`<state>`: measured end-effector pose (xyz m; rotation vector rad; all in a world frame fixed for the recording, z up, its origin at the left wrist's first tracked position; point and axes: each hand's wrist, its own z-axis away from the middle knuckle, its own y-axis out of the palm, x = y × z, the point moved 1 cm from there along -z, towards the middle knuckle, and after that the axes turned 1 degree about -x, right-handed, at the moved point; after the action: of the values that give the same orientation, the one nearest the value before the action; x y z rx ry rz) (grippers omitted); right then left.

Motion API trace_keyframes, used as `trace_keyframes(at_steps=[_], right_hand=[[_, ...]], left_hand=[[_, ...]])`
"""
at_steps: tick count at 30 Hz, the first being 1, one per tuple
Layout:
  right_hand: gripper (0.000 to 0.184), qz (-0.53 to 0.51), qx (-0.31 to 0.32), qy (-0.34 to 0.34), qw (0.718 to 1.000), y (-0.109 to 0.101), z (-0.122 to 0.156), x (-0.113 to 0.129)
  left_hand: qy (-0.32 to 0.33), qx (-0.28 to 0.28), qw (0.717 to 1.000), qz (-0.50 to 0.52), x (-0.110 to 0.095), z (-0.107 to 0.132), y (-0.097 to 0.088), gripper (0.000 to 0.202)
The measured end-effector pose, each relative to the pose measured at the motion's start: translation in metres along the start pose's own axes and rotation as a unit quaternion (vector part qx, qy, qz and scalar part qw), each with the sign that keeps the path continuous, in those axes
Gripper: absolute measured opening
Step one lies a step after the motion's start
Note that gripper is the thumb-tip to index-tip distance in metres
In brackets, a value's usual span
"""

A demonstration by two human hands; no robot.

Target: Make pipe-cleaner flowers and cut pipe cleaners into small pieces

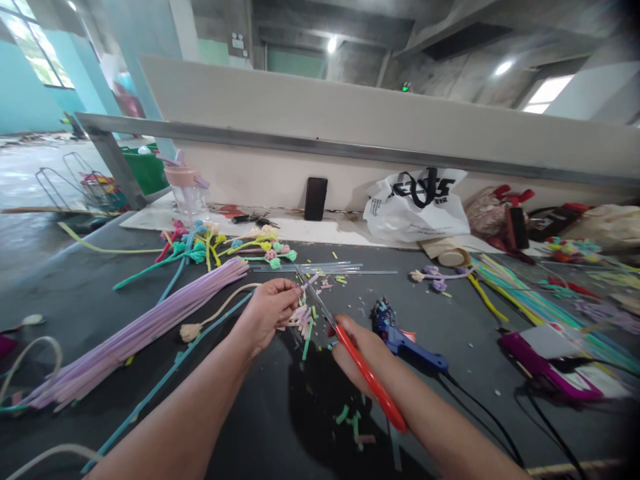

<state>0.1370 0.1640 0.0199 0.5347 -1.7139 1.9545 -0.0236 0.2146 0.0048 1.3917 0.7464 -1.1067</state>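
Observation:
In the middle of the bench my left hand [274, 310] is closed in a pinch on a short, pale pipe cleaner, mostly covered by the fingers. Red-handled scissors [367, 377] are in my right hand [355, 353], their blades pointing away from me and close to the left fingertips. Cut pipe cleaner bits [303, 321] in pink, yellow and green are scattered beneath the blades. A cream pipe cleaner with a fluffy end [190, 331] curves up to behind my left hand. Left of it lies a thick bundle of lilac pipe cleaners [150, 330].
Fluffy coloured pipe cleaner flowers [200, 247] lie at the back left near a lidded cup [187, 190]. A blue glue gun [413, 347] with a cord sits on the right. Behind are a phone [315, 199] and a white bag [415, 207]; more stems [545, 307] lie far right.

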Motion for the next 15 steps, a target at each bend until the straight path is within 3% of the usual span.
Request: trace_keyframes(at_steps=[4,15], right_hand=[[0.023,-0.003,-0.006,0.024,1.000,0.0026,-0.0014,0.0029],[0.015,-0.021,-0.009,-0.012,1.000,-0.0018,-0.0037,0.0031]], left_hand=[[-0.001,-0.004,1.000,-0.002,-0.0005,0.0004,0.0007,0.022],[-0.003,-0.008,1.000,-0.004,-0.0006,-0.0001,-0.0009,0.021]])
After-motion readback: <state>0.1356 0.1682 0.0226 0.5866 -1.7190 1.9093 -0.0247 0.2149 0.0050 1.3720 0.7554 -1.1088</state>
